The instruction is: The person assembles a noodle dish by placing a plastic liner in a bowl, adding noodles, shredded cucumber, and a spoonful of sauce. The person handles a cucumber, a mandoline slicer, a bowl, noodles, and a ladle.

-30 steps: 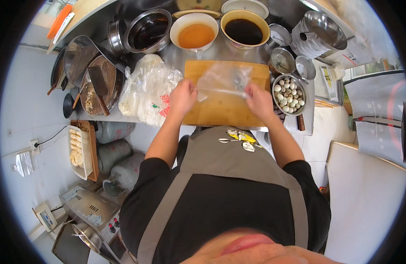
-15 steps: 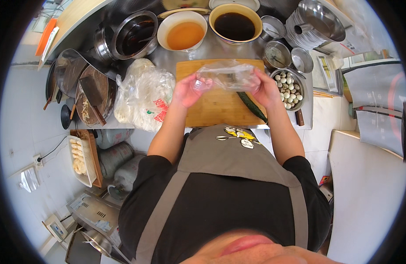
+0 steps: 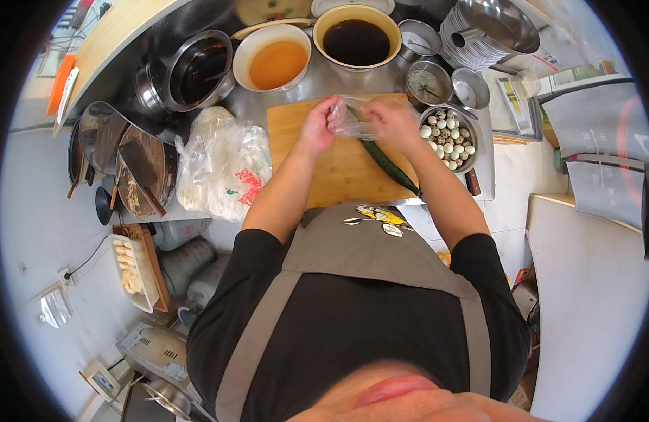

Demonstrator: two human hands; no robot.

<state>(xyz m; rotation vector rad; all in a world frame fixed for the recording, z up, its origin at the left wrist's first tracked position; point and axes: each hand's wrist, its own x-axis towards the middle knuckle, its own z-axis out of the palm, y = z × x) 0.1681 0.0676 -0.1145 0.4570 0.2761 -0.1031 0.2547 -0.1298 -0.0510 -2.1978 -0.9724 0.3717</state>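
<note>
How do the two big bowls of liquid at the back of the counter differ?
The white bowl holds a clear orange liquid; the yellow-rimmed bowl holds a nearly black one. The white bowl sits left, beside a dark steel pot; the yellow-rimmed bowl sits right, beside a small metal cup. Both are round, open and well filled.

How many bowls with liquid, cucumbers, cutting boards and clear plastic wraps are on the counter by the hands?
Bowls or pots with liquid: 3, dark pot, orange bowl, dark bowl
Cucumber: 1
Cutting board: 1
Clear plastic wrap, in both hands: 1
Total: 6
</note>
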